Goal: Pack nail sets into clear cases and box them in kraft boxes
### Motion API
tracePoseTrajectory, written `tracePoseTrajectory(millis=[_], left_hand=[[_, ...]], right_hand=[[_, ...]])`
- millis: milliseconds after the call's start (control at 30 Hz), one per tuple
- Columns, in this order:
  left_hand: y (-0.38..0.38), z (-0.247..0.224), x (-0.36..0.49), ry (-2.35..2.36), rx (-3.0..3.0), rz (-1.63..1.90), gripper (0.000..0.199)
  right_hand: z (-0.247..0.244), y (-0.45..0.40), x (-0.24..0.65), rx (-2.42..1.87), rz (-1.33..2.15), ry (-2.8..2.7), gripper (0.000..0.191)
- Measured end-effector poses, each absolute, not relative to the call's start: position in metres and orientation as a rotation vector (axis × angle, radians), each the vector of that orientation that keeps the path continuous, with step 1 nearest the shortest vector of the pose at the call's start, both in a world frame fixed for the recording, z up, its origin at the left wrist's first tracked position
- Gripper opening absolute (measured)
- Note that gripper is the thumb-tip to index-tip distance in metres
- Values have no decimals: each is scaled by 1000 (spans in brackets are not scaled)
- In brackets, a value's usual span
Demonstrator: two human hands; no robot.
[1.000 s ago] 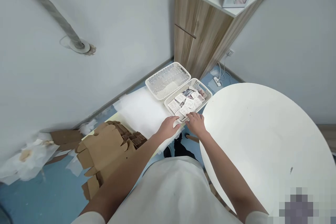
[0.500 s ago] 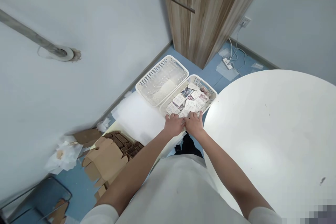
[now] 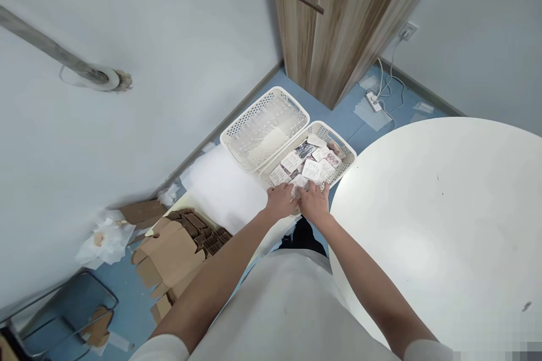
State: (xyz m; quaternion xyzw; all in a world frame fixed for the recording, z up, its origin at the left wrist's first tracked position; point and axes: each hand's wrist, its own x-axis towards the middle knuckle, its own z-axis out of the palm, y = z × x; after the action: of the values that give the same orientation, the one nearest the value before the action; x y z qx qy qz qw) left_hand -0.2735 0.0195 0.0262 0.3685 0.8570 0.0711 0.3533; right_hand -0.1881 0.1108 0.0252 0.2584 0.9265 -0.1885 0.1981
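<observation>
My left hand point(image 3: 281, 201) and my right hand point(image 3: 314, 203) are side by side at the near end of a white perforated basket point(image 3: 348, 153), thumbs close together. Both have bent fingers around a small pale, partly see-through thing point(image 3: 297, 189) that I cannot make out, mostly hidden by the fingers. Beyond them, the basket holds a loose heap of small printed cards point(image 3: 312, 169), some white with text and some with pictures. A second white basket point(image 3: 253, 102) adjoins it on the left, with clear plastic sleeves or bags point(image 3: 271, 124) inside.
To the right stands a round white table point(image 3: 423, 192). On the left are a white sheet or bag point(image 3: 224, 186), an open cardboard box point(image 3: 173, 248) with brown folded pieces, and a chair point(image 3: 76, 304). A wooden cabinet point(image 3: 330, 28) and a power strip point(image 3: 373, 101) are further back.
The view has shifted slightly, moving the baskets a little to the right in the picture. My hands stay together at the basket's near end, with only small finger movements.
</observation>
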Motion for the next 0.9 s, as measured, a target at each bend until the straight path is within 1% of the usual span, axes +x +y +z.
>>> tracePoseTrajectory(millis=[133, 300, 367, 500, 600, 700, 800, 900], left_hand=[[15, 24, -276, 2263, 902, 479, 49], [3, 36, -272, 2218, 796, 947, 64], [-4, 44, -267, 2191, 773, 1043, 66], [-27, 62, -256, 2159, 853, 1109, 69], [-51, 74, -243, 2121, 965, 1113, 66], [-77, 81, -227, 2065, 1105, 1110, 55], [-98, 84, -210, 2009, 1237, 1140, 41], [-111, 88, -194, 1932, 1317, 1175, 33]], right_hand=[[26, 111, -185, 804, -695, 2683, 40], [41, 101, -177, 899, -1234, 2726, 47], [51, 92, -170, 952, -1404, 2730, 46], [71, 68, -151, 1191, -1635, 2648, 43], [84, 48, -131, 1330, -1980, 2429, 44], [97, 28, -107, 1354, -2273, 2273, 41], [108, 6, -80, 1418, -2336, 2215, 37], [114, -15, -54, 1473, -2357, 2191, 37]])
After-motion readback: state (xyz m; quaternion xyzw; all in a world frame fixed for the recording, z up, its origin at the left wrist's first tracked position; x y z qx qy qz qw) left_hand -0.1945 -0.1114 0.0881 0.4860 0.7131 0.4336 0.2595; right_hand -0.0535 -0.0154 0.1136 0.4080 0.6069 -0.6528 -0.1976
